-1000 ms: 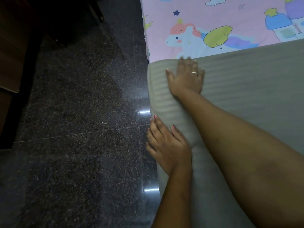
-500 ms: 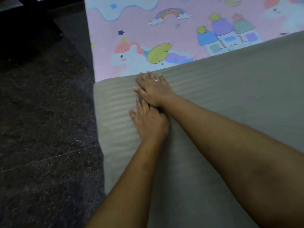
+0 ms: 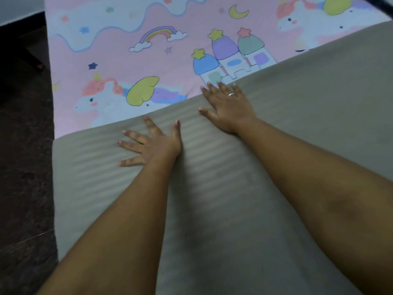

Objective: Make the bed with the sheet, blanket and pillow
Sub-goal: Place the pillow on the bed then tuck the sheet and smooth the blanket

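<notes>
Across the near part of the bed lies the grey blanket (image 3: 287, 135), faintly striped, its far edge running slantwise from lower left to upper right over the pink sheet (image 3: 119, 54). That sheet, printed with unicorns, a rainbow, a moon and small castle towers, shows bare beyond the blanket's edge and reaches to the top of the view. On the left, both blanket and sheet end at one straight edge of the bed.

Both hands rest flat on the blanket, palms down. The left hand (image 3: 152, 145) has its fingers spread wide and straight, pointing away and to the left, and presses on the striped cloth a little short of the blanket's far edge; it grips nothing. The right hand (image 3: 230, 108) lies further off and to the right, near the left hand but apart from it, fingers straight and slightly fanned, their tips reaching the blanket's far edge where the castle print begins. A ring (image 3: 231, 94) sits on one of its fingers. It too holds nothing and only presses on the cloth. Both bare forearms stretch in from the bottom of the view.

Left of the bed lies a dark speckled floor (image 3: 23, 167).
</notes>
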